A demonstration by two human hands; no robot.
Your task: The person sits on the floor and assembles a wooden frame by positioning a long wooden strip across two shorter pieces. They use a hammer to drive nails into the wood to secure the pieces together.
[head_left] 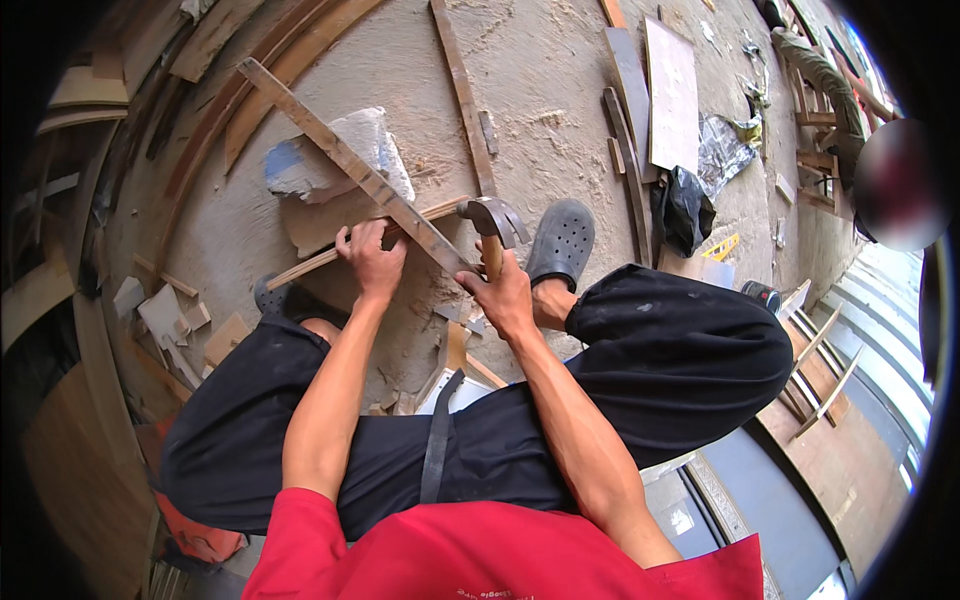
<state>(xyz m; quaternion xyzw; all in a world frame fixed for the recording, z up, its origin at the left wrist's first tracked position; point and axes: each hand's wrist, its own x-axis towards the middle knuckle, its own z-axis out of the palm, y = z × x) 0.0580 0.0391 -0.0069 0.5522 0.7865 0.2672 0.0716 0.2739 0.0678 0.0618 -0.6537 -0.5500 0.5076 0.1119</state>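
Observation:
My right hand (505, 297) is closed round the wooden handle of a claw hammer (493, 218), close under its metal head. The thumb side of that hand touches the lower end of a long worn wooden batten (345, 158). The batten slants up to the left across a pale block with a blue patch (368, 140). My left hand (374, 262) has its fingers curled over a thin wooden strip (310, 265), beside the batten where the two cross. The strip passes under the batten, and part of it is hidden by the hand.
My feet in grey clogs (562, 240) flank the work. Wood offcuts (170, 325) lie at the left, beside long boards (270, 90). Toward the right are a pale panel (671, 95), a black plastic bag (684, 212) and a yellow-edged tool (720, 247). Another person (835, 85) is at far right.

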